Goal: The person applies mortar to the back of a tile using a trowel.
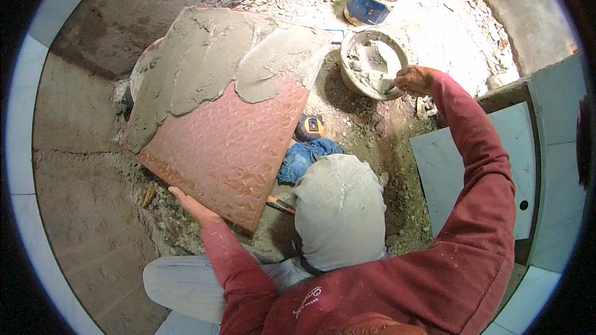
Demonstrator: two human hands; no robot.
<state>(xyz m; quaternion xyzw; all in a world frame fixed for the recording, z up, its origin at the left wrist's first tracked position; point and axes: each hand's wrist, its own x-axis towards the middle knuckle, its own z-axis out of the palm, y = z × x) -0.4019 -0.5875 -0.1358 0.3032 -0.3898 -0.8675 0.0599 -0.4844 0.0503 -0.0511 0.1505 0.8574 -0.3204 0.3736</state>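
Note:
My left hand grips the lower left edge of a large tile with a mottled pink back; grey mortar is spread over its upper part. My right hand is closed on a tool, probably a trowel, dipped into a round bowl of grey mortar. A yellow and black tape measure and a crumpled blue cloth lie beside the tile, and an orange-handled tool is partly hidden near its lower corner.
A blue bucket stands at the back on rubble. A pale cut tile with a small hole lies at the right. Rough concrete walls bound the left and back, with pale tiled edges beyond. My bent knee sits between my arms.

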